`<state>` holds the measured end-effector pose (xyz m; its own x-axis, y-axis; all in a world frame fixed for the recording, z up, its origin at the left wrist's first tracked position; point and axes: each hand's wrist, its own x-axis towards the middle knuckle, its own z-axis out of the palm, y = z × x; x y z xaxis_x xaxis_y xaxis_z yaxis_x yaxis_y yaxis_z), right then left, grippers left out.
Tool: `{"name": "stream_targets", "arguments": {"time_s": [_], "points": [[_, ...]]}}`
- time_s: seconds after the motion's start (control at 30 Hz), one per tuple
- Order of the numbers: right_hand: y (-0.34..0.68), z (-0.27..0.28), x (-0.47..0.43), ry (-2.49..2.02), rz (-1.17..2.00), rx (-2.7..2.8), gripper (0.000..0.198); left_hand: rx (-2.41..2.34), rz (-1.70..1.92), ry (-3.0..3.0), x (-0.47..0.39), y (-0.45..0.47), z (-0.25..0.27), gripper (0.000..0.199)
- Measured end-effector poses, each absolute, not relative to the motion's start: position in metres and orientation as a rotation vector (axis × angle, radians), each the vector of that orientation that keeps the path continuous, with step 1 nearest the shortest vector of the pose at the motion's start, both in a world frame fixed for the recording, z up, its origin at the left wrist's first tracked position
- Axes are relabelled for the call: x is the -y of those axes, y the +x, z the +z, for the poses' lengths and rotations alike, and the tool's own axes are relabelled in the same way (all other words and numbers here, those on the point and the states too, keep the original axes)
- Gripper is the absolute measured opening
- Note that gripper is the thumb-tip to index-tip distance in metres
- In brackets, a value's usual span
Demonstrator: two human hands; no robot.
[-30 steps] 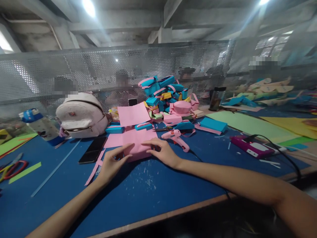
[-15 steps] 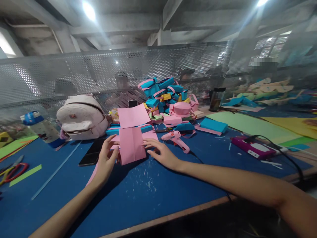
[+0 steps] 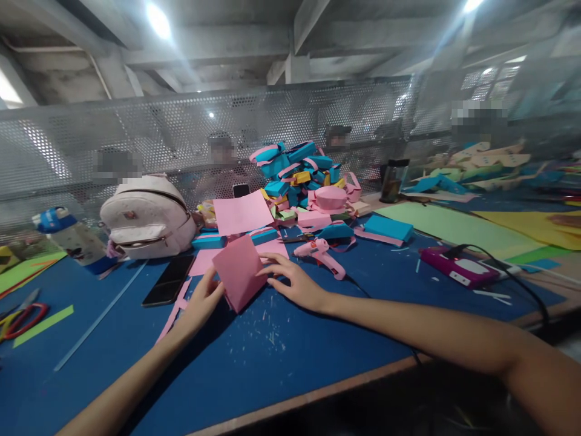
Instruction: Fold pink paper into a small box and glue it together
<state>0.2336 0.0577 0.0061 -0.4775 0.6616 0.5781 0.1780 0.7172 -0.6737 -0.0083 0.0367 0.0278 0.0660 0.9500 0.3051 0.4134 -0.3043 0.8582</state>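
Observation:
A folded piece of pink paper (image 3: 239, 271) stands tilted over the blue tabletop, between my two hands. My left hand (image 3: 206, 297) grips its left edge, with the fingers partly hidden behind the paper. At the right edge, my right hand (image 3: 295, 280) touches the paper with its fingertips, fingers bent and thumb beneath. A larger flat pink sheet (image 3: 242, 213) lies just behind. To the right of my right hand rests a pink glue gun (image 3: 321, 254). Pink strips (image 3: 175, 312) lie beside my left wrist.
A black phone (image 3: 169, 280), a white backpack (image 3: 147, 218) and a bottle (image 3: 75, 239) stand to the left, with scissors (image 3: 25, 318) nearer. A pile of blue and pink paper pieces (image 3: 299, 172) rises at the back. A purple box with a cable (image 3: 458, 266) lies right.
The pink paper has turned and tilted, so a corner points down toward me. My left hand has moved in from beside the paper to grip its left edge. My right hand has barely moved.

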Motion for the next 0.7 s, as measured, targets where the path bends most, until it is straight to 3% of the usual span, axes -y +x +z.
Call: {"name": "stream_targets", "arguments": {"time_s": [0.13,0.4,0.47,0.6,0.7], "points": [[0.234,0.007,-0.055,-0.602,0.668,2.118,0.033,-1.250,1.137,1.817,-0.037,-0.010,0.018,0.049],[0.236,0.010,-0.050,-0.530,0.827,2.260,0.088,-1.085,1.017,1.864,-0.023,-0.003,0.035,0.046],[0.235,0.013,-0.048,-0.463,0.861,2.236,0.079,-0.993,1.003,1.876,-0.020,0.001,0.040,0.040],[0.234,0.015,-0.046,-0.463,0.881,2.165,0.042,-0.879,0.972,1.886,-0.017,0.004,0.040,0.033],[0.233,0.010,-0.049,-0.607,0.926,2.050,0.039,-0.810,0.953,1.874,-0.015,0.004,0.037,0.034]]}}
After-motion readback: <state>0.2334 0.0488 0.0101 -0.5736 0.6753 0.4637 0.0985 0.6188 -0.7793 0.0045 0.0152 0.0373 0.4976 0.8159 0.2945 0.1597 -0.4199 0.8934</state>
